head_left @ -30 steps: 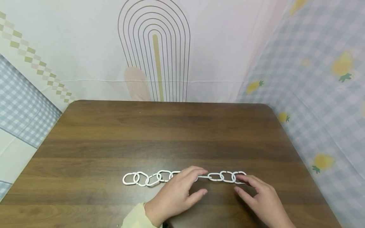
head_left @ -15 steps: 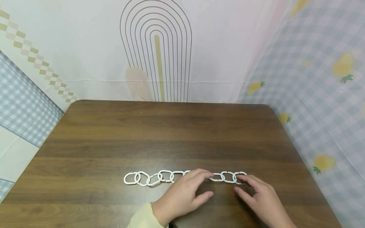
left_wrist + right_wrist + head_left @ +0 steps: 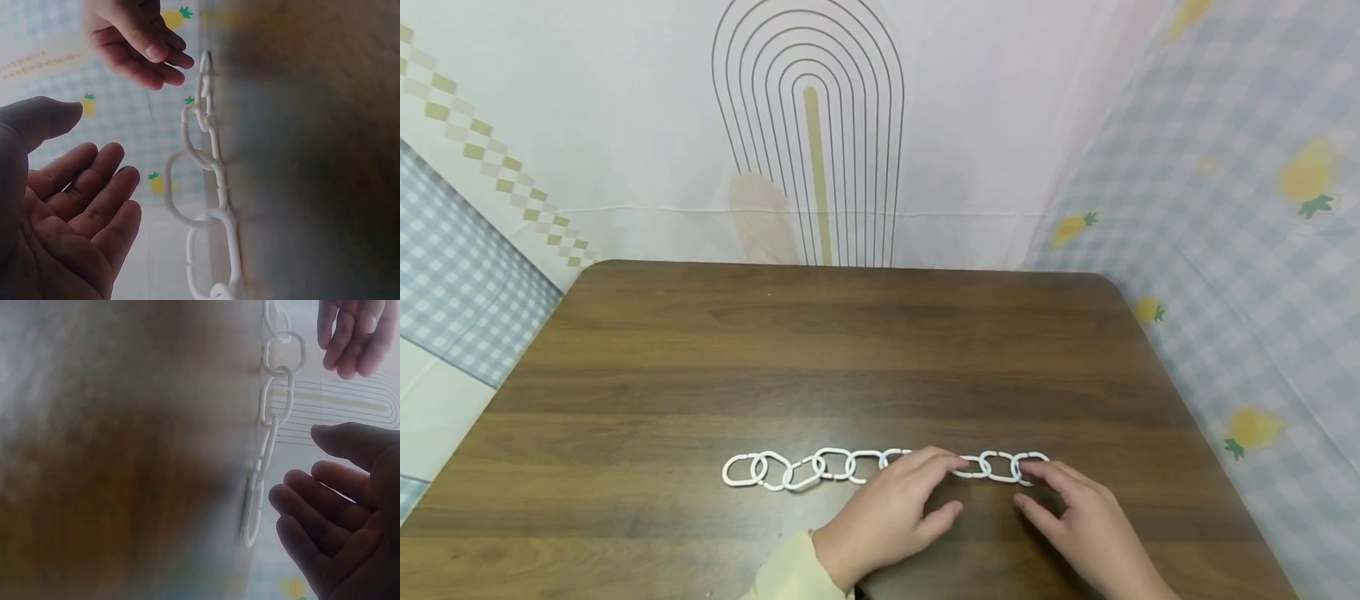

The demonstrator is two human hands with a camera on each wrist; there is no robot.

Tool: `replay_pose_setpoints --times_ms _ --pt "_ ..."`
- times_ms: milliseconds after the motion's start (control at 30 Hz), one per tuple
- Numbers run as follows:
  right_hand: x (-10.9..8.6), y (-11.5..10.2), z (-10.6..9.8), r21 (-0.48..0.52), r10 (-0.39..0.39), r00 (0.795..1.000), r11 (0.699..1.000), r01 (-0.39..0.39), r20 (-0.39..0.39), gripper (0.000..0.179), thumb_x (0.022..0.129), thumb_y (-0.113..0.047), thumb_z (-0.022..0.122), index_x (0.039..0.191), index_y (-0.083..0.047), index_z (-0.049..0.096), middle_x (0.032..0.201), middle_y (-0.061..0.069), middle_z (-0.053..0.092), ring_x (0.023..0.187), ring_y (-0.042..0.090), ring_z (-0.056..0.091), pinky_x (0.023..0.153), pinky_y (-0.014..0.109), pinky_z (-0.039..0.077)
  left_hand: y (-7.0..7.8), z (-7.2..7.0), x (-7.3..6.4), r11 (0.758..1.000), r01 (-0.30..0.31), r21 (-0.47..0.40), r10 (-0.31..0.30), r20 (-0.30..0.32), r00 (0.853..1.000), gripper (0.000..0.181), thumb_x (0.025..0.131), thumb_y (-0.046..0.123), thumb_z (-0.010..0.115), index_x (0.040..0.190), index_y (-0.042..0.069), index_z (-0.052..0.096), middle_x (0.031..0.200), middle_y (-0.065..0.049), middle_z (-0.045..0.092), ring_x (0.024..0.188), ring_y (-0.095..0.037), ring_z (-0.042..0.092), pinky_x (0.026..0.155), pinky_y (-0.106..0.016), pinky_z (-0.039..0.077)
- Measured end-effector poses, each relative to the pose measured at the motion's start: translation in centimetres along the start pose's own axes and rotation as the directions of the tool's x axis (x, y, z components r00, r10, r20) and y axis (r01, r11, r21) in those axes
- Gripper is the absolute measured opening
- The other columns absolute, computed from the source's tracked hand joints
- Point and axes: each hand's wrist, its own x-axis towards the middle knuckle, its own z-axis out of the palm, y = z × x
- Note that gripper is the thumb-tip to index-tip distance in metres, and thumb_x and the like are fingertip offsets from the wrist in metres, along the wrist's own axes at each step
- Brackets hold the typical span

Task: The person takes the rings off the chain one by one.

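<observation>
A white plastic chain (image 3: pixel 834 463) of several oval links lies in a line from left to right on the brown wooden table. My left hand (image 3: pixel 891 517) is over the chain's right half, hiding some links from the head view. In the left wrist view the left hand (image 3: pixel 81 212) has loosely bent fingers, thumb apart, and a gap separates it from the chain (image 3: pixel 215 187). My right hand (image 3: pixel 1082 521) hovers by the chain's right end, fingertips overlapping the last link. The right wrist view shows that right hand (image 3: pixel 337 525) relaxed beside the chain (image 3: pixel 275 400), holding nothing.
The wooden table (image 3: pixel 820 350) extends back to a white cloth (image 3: pixel 970 125) with arch lines. At the right hangs a checked cloth (image 3: pixel 1217 275) with pineapples. A pale yellow sleeve (image 3: pixel 793 571) covers the left forearm.
My left hand has shifted to the right along the chain, uncovering links on its left side. The right hand and the chain stay nearly where they were.
</observation>
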Motion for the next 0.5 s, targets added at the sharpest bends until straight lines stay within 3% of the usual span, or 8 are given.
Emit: replay_pose_setpoints --times_ms 500 --pt "0.09 0.21 0.61 -0.002 0.016 0.999 1.000 -0.016 0.043 0.040 0.070 -0.013 0.091 0.106 -0.014 0.074 0.107 -0.006 0.073 0.097 0.022 0.072 0.079 0.041 0.060 -0.49 1.00 0.23 1.000 0.008 0.026 -0.008 0.027 1.000 0.038 0.092 0.025 0.071 0.127 0.012 0.061 0.124 0.003 0.065 0.116 -0.009 0.061 0.101 -0.026 0.048"
